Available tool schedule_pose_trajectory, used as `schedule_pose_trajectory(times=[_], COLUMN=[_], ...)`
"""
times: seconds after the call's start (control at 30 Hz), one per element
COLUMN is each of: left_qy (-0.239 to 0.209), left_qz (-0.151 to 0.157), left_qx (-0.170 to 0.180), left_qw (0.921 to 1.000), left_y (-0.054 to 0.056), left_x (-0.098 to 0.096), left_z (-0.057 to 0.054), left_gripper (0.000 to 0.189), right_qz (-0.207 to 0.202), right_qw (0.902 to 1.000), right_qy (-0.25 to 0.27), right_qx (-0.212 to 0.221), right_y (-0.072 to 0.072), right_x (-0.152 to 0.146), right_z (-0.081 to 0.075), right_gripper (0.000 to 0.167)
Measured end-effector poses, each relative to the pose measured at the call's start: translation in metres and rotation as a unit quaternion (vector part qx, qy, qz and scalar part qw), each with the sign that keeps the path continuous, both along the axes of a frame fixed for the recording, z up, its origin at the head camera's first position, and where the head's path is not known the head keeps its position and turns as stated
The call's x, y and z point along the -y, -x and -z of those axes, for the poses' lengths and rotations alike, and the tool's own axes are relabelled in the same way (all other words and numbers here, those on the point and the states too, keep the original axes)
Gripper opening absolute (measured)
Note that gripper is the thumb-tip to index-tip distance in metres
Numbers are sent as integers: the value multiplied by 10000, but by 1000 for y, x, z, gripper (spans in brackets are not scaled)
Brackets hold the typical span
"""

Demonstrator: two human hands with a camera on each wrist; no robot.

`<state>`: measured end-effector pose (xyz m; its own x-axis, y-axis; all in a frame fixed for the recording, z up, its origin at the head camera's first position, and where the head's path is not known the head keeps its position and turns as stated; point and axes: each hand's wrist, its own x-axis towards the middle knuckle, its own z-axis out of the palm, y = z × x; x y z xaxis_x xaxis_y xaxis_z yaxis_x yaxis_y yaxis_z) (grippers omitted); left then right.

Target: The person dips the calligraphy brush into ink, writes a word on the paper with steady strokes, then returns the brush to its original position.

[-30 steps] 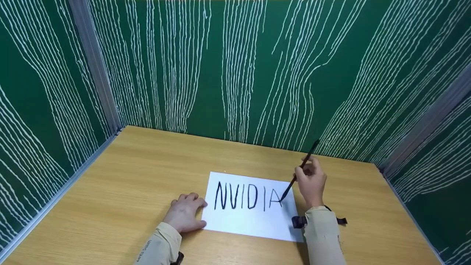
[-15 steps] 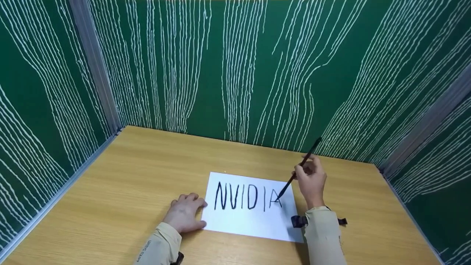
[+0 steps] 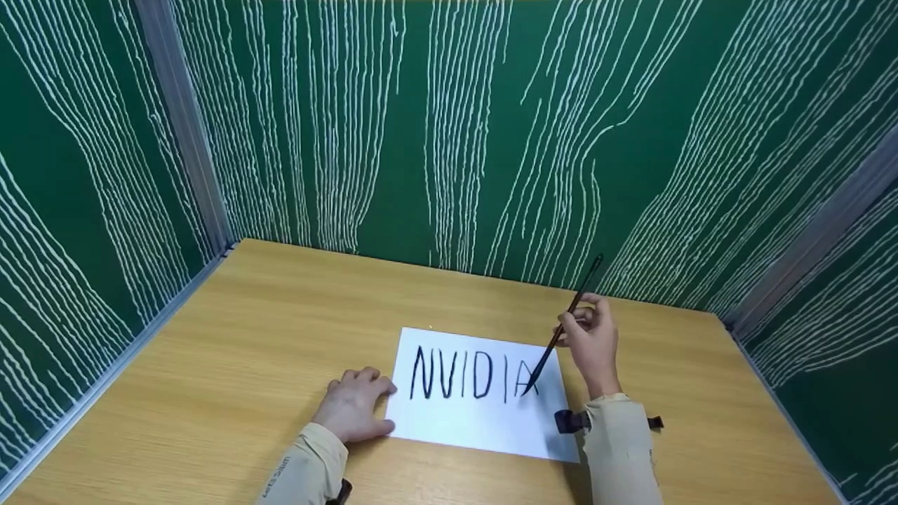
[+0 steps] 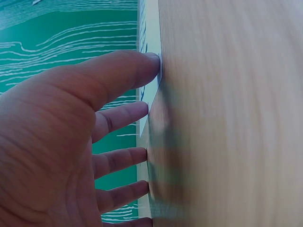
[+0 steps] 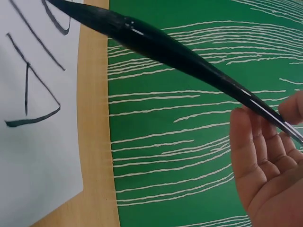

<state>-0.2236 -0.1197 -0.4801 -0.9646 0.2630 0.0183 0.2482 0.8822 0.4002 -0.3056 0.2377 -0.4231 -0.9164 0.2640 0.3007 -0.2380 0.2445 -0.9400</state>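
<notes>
A white sheet of paper (image 3: 477, 428) lies on the table with black hand-painted letters reading NVIDIA. My right hand (image 3: 593, 344) pinches a dark ink brush (image 3: 544, 361) partway up its handle, over the sheet's right side. The brush slants, and its tip overlaps the lower part of the last letter, A, in the head view. Seen from the right wrist, the black bristles (image 5: 87, 15) come to a point above the writing. My left hand (image 3: 351, 407) rests with spread fingers at the sheet's left edge; its thumb (image 4: 137, 66) touches the paper near the corner.
The wooden table (image 3: 280, 301) is bounded by green panels (image 3: 393, 154) with wavy white lines at the back and both sides. Grey posts (image 3: 186, 126) stand at the corners. A dark wrist strap (image 3: 572, 422) sits on the right sleeve.
The brush tip has moved left from the A's right leg, then slightly down toward me. The brush now stands a little steeper, and the right hand has shifted slightly left. My left hand stays put.
</notes>
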Motion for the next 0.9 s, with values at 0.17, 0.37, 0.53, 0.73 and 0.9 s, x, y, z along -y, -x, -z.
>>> schedule_pose_trajectory(times=[0.17,0.37,0.53,0.73,0.9], left_qy=[20,75,89,82,21], left_qz=[-16,-6,-23,-27,0], left_qx=[13,47,107,46,-120], left_qw=[10000,10000,9999,10000,9999], left_y=[0,1,2,1,0], left_x=[0,-1,-1,0,1], left_z=[0,2,2,4,5], left_gripper=[50,52,53,51,49], right_qz=[-91,-172,-189,-204,-224], right_qw=[9998,9991,9986,9989,9991], right_qy=[-81,-260,-397,-410,-357], right_qx=[159,285,296,109,-64], right_y=[-1,-2,-4,-5,-5], right_x=[1,2,1,1,2], right_z=[0,-1,-3,-4,-4], right_gripper=[32,34,33,34,33])
